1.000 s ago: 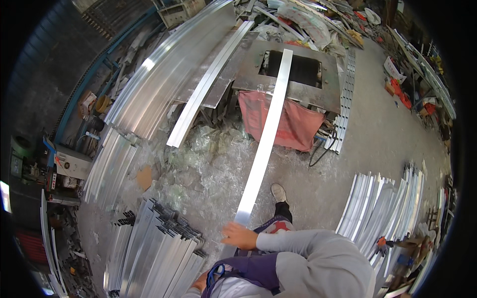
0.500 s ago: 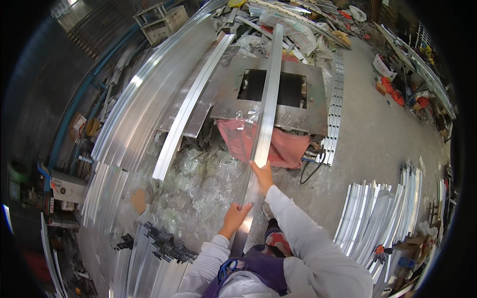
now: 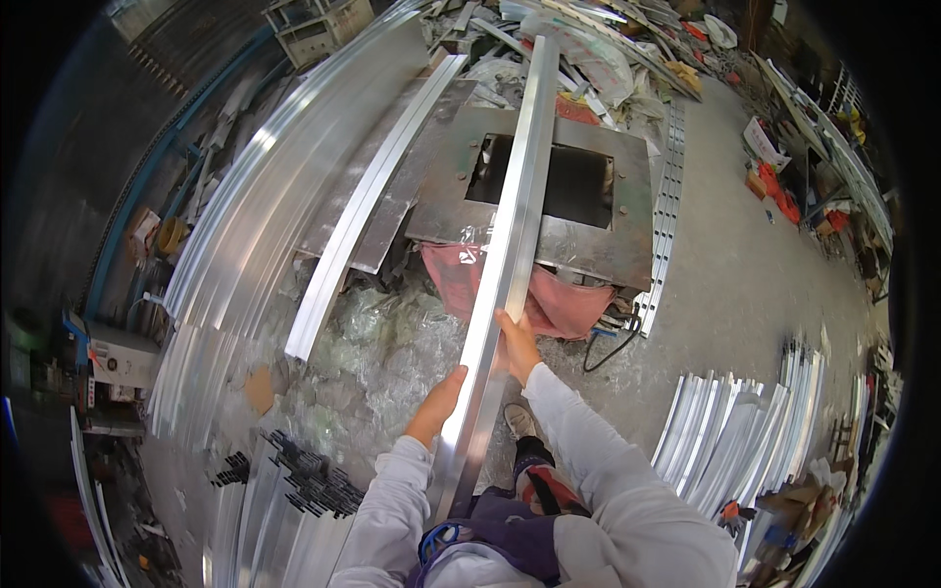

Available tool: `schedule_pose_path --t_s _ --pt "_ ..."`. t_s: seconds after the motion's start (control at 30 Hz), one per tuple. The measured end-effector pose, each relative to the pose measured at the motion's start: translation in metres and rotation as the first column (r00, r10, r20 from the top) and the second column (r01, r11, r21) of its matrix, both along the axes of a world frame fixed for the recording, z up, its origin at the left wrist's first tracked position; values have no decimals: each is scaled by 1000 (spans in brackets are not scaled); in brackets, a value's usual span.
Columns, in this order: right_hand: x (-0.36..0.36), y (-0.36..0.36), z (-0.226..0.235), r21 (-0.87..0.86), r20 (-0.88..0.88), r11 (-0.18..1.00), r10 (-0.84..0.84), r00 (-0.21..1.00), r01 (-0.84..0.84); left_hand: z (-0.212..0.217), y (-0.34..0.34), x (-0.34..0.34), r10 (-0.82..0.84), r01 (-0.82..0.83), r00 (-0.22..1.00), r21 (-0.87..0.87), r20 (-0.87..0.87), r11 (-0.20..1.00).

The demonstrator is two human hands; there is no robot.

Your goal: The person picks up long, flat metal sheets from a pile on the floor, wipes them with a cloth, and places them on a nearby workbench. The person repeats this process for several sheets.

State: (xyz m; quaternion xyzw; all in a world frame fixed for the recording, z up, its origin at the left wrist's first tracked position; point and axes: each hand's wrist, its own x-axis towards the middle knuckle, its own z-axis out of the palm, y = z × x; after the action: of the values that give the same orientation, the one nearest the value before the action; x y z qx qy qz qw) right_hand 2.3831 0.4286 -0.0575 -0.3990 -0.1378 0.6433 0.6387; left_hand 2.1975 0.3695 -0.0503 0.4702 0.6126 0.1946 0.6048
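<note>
Holding a long silver profile (image 3: 512, 225) between both my hands (image 3: 519, 343), I have it stretching over the counter (image 3: 446, 214) at twelve o'clock

Glare whitens the metal profile (image 3: 504, 257), while the view's dark, bowed rim seems blurred.

Hands (image 3: 437, 404) (image 3: 520, 349): most fingers hidden by long silver profile (image 3: 512, 216); lower-left bar bundle (image 3: 257, 524) cut off by bottom edge.

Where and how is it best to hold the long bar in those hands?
Probably the near half of the bar, from both sides: left grip on its left edge, right grip on its right. It's long, narrow and points forward, leaving both edges reachable.
</note>
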Motion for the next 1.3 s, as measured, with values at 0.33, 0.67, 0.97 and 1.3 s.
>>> schedule_pose_path --t_s 0.33,0.67,0.97,1.3 --pt "-74 -160 -34 -176 74 979 119 990 -104 -19 -162 -84 -17 52 967 130 -253 990" --pt "-129 -336 -41 -274 -156 919 248 956 -283 -5 -310 -156 -108 177 975 -382 197 907" --pt "-54 -177 -43 -241 -36 950 196 980 -199 -4 -166 -83 -270 274 962 -156 50 949" --pt "74 92 32 123 991 988 -127 35 89 5 76 36 -220 209 957 76 187 975"
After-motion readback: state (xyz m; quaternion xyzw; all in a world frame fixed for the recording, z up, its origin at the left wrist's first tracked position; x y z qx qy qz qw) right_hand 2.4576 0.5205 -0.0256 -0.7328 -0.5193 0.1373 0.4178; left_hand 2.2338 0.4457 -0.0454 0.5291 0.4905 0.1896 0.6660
